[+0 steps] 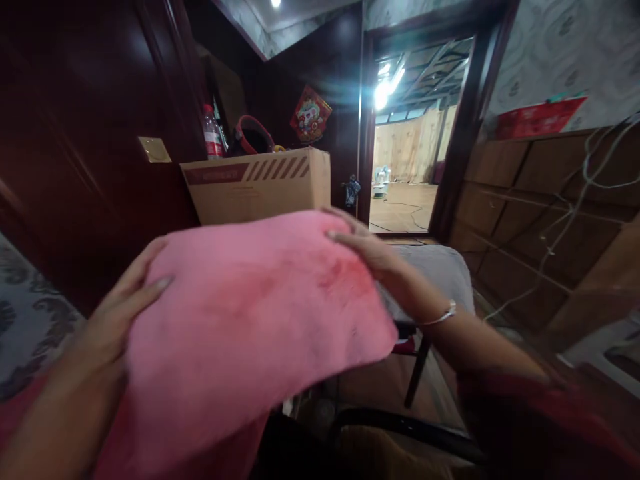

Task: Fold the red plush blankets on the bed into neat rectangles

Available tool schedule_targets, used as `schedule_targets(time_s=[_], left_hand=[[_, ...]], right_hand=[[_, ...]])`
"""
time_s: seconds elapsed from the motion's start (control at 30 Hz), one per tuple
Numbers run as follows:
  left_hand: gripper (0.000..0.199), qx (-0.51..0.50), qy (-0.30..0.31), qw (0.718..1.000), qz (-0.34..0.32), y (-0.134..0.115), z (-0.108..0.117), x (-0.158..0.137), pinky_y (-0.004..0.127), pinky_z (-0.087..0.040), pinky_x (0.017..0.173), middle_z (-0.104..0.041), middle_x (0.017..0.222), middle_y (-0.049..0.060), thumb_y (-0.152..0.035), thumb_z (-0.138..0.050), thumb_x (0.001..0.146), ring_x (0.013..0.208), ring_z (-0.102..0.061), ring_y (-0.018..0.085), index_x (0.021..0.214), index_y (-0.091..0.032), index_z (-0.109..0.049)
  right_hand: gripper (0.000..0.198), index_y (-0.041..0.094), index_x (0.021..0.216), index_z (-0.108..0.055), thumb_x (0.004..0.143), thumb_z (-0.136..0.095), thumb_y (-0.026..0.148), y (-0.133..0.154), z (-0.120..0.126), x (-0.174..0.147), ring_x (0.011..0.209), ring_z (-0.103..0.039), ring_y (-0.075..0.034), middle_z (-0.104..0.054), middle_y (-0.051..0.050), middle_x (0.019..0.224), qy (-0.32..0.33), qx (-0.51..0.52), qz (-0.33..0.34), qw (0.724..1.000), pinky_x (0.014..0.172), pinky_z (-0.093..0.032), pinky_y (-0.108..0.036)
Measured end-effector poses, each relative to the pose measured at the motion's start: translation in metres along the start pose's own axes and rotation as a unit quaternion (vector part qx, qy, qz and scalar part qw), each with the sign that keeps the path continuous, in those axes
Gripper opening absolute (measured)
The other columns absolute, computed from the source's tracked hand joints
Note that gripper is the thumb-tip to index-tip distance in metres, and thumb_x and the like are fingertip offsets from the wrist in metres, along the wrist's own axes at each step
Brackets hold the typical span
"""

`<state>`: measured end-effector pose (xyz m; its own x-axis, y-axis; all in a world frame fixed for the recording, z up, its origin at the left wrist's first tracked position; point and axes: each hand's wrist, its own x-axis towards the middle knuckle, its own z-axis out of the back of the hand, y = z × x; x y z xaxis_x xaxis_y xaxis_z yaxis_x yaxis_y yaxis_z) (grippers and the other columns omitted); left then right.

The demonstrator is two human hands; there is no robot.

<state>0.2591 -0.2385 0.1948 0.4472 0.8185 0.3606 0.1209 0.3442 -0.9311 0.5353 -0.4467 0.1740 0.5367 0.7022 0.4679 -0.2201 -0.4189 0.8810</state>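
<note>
Pinching 2 edges, left hand (pixel 125 303) and right hand (pixel 370 252) hold the pink cloth (pixel 255 307) up mid-frame; visible face looks spread out already, reddish patches (pixel 345 277) show toward its right, not yet laid down.

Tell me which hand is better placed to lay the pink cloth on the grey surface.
Probably the right hand: it holds the pink cloth near its upper right corner and appears closer to the grey surface. The left hand grips the opposite edge.
</note>
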Motion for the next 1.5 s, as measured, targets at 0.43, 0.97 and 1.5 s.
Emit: schedule_targets(time_s=[0.43, 0.97, 1.5], left_hand=[[0.073, -0.198, 0.395, 0.893, 0.082, 0.08, -0.295, 0.064, 0.04, -0.043, 0.113, -0.057, 0.148, 0.007, -0.013, -0.07, 0.079, 0.132, -0.055, 0.025, 0.148, -0.026, -0.05], [0.061, -0.12, 0.405, 0.906, 0.034, 0.067, -0.299, 0.058, 0.038, -0.041, 0.114, -0.059, 0.145, 0.012, -0.016, -0.067, 0.082, 0.131, -0.056, 0.024, 0.142, -0.018, -0.055], [0.057, 0.287, 0.304, 0.774, -0.475, 0.038, -0.279, 0.003, 0.057, -0.025, 0.121, -0.039, 0.16, 0.013, -0.041, -0.059, 0.094, 0.149, -0.033, 0.032, 0.147, -0.023, -0.05]], right_hand=[[0.077, 0.029, 0.143, -0.052, 0.073, -0.082, 0.036, 0.011, 0.218, -0.093, 0.102, -0.071, -0.023, -0.069, -0.007, 0.13, -0.27, -0.144, -0.106, 0.946, 0.084, -0.062, -0.034], [0.068, 0.023, 0.134, -0.06, 0.072, -0.081, 0.041, 0.004, 0.235, -0.097, 0.094, -0.072, -0.023, -0.075, -0.007, 0.115, -0.253, -0.175, -0.11, 0.945, 0.083, -0.061, -0.037], [0.054, 0.025, 0.145, -0.054, 0.1, -0.042, 0.052, 0.024, 0.147, -0.066, 0.139, -0.047, -0.033, -0.051, -0.013, 0.152, -0.09, -0.756, 0.101, 0.64, 0.111, -0.039, -0.059]])
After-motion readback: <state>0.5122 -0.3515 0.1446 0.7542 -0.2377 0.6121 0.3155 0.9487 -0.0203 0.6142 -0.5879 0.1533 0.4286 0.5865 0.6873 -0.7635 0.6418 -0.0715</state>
